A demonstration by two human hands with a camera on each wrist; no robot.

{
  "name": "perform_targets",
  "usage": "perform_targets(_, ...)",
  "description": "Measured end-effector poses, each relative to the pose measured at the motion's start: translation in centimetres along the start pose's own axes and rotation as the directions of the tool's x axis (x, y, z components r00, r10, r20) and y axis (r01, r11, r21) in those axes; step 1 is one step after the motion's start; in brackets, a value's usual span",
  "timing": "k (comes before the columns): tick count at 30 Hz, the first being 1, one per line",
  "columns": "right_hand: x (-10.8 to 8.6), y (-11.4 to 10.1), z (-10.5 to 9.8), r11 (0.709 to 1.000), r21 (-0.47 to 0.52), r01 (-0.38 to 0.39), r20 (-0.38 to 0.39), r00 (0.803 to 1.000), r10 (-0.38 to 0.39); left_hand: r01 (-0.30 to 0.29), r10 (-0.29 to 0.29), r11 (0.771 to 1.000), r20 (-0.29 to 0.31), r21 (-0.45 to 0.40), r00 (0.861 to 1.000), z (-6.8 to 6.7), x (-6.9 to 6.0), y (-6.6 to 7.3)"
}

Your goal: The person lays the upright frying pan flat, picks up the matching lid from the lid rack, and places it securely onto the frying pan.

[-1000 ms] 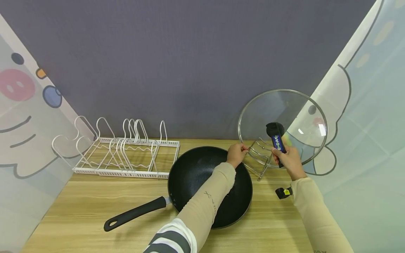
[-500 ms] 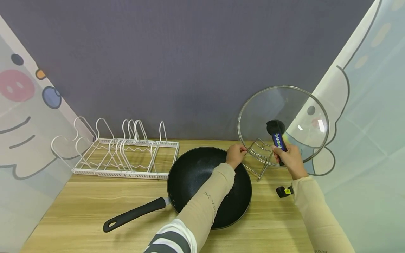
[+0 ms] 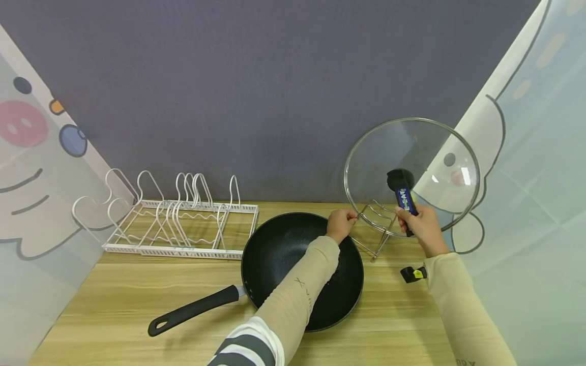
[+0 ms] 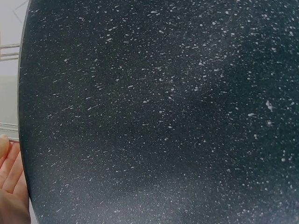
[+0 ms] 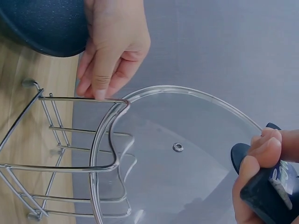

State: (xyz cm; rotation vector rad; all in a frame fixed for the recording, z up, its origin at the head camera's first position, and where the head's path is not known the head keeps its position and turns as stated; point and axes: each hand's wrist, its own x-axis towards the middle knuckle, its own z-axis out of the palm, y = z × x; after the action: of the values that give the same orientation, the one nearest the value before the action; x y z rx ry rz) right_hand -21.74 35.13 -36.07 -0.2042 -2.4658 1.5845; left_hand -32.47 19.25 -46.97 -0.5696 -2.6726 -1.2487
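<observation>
In the head view, a round glass pot lid [image 3: 430, 157] with a metal rim stands nearly upright at the right. My right hand [image 3: 426, 226] grips its black handle [image 3: 406, 199], which bears a blue label. The lid's lower edge is among the wires of a small metal lid rack [image 3: 380, 223]; I cannot tell whether it touches them. My left hand [image 3: 340, 223] pinches a side wire of that rack, as the right wrist view shows, with thumb and fingers on the rod [image 5: 70, 99]. My left forearm crosses over a black frying pan [image 3: 274, 259].
The pan's black handle [image 3: 197, 309] points to the front left. A white wire dish rack [image 3: 183, 249] stands at the back left of the wooden table [image 3: 137, 295]. A grey wall [image 3: 284, 101] rises behind, with printed panels on both sides.
The glass lid has risen slightly and shifted a little to the right, with my right hand moving along on its handle. My left hand stays at the lid rack.
</observation>
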Motion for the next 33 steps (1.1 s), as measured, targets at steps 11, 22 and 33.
perform_targets(11,-0.1,-0.5,-0.2,0.999,-0.002,0.046,-0.002,0.999,-0.046,-0.022,0.023,0.999,-0.019,0.04,1.0,0.0,0.0,-0.2)
perform_targets(22,-0.2,-0.7,-0.1,0.999,-0.005,0.045,-0.014,0.999,-0.045,-0.029,0.03,0.999,-0.017,0.043,0.999,0.0,-0.2,0.0)
perform_targets(33,-0.1,-1.3,-0.2,0.996,0.052,0.078,-0.029,0.997,-0.077,-0.039,0.04,0.999,-0.022,0.036,0.999,-0.1,-0.1,-0.2)
